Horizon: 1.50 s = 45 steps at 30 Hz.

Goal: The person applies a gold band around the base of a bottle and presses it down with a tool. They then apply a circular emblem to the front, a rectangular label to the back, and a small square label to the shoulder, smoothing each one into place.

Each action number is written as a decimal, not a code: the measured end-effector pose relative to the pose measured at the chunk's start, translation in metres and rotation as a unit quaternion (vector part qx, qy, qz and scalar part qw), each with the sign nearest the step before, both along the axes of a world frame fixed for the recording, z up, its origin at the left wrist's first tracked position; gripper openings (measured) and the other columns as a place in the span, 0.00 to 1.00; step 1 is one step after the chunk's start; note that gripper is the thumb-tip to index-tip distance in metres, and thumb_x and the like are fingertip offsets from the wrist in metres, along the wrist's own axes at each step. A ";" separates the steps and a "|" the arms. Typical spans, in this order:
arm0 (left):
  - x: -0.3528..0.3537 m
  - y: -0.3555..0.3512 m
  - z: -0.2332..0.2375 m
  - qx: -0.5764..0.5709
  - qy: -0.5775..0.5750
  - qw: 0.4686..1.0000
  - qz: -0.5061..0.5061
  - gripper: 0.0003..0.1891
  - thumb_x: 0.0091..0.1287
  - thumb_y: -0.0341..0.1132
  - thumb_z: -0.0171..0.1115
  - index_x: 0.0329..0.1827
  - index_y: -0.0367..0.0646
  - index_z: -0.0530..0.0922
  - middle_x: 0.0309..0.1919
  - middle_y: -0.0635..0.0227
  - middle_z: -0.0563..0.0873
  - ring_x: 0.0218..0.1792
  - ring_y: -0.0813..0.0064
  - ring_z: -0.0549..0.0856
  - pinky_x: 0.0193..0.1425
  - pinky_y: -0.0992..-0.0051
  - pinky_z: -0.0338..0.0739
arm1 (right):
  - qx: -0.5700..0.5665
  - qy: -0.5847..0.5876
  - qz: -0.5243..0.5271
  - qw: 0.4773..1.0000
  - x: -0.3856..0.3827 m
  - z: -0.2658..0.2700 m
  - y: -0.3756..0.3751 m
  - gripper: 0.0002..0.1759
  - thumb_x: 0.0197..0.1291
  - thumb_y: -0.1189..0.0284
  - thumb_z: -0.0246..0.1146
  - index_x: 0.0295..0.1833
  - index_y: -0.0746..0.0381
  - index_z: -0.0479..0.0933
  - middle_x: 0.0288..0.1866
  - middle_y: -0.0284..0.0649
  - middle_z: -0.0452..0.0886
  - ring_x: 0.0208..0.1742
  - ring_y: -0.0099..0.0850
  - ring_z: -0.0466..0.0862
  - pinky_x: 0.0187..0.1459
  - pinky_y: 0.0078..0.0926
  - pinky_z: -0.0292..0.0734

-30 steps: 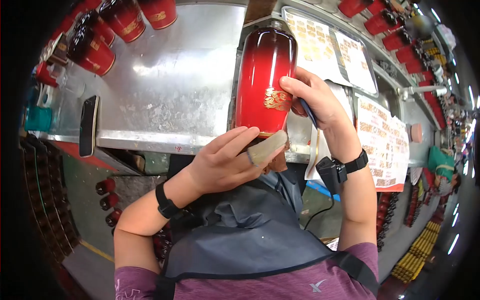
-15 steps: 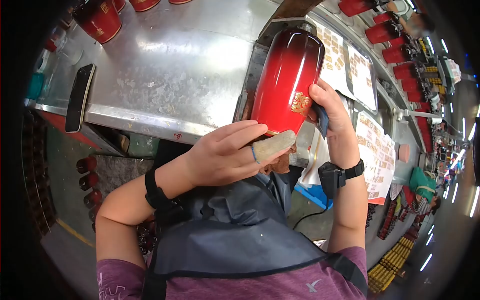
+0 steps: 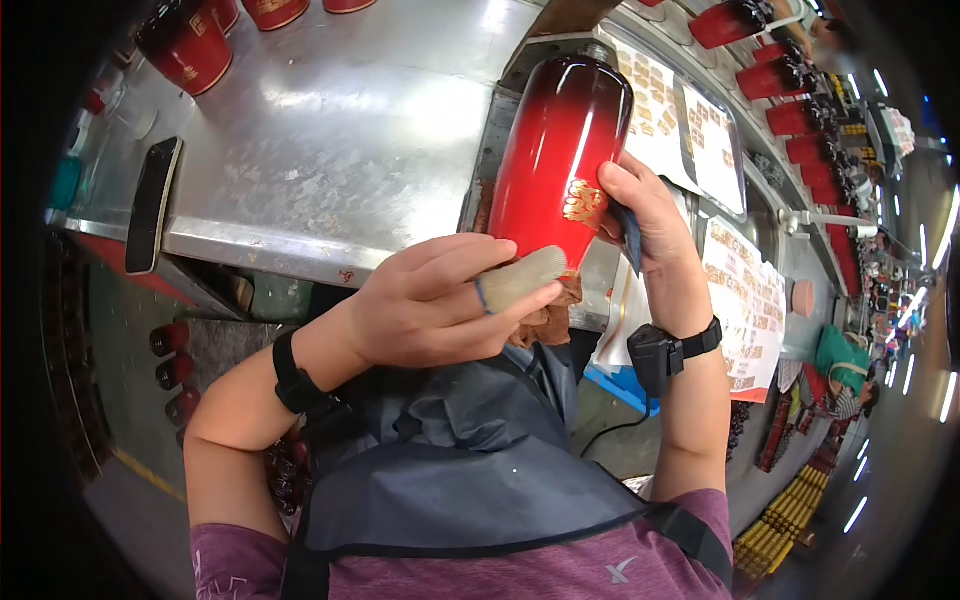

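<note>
A glossy bottle (image 3: 555,150), red fading to black towards its neck, lies tilted in front of me with its neck pointing away. A gold emblem (image 3: 583,202) sits on its lower right side. My left hand (image 3: 450,300) is at the bottle's base, fingers against it; a pale finger cot (image 3: 525,280) with a blue band covers one finger. My right hand (image 3: 650,215) grips the bottle's right side, thumb beside the emblem. Tucked in that same hand is a thin dark blue flat piece (image 3: 628,238). Brown cloth (image 3: 545,318) shows below the base.
A metal worktable (image 3: 330,130) extends left, with a phone (image 3: 156,205) at its edge and more red bottles (image 3: 190,50) at the back. Sheets of gold decals (image 3: 740,310) lie to the right. Beyond them runs a row of red bottles (image 3: 775,75). A person in green (image 3: 843,355) is farther off.
The whole view has shifted slightly, so the bottle and both hands appear a little farther left. My left fingers have slid slightly left at the base, exposing more of its lower edge.
</note>
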<state>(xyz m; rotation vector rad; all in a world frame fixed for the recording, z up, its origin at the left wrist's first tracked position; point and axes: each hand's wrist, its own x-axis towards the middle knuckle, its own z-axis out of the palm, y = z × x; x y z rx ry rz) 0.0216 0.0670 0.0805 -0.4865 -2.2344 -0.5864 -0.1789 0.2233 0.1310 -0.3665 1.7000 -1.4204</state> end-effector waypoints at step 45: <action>0.011 -0.005 0.027 -0.125 0.007 0.992 -0.020 0.13 0.60 0.28 0.64 0.49 0.41 0.83 0.54 0.65 0.85 0.54 0.61 0.85 0.61 0.67 0.84 | -0.082 -0.085 0.145 0.982 -0.038 -0.021 0.002 0.33 0.60 0.53 0.70 0.61 0.66 0.71 0.31 0.31 0.78 0.23 0.17 0.73 0.22 0.16 0.65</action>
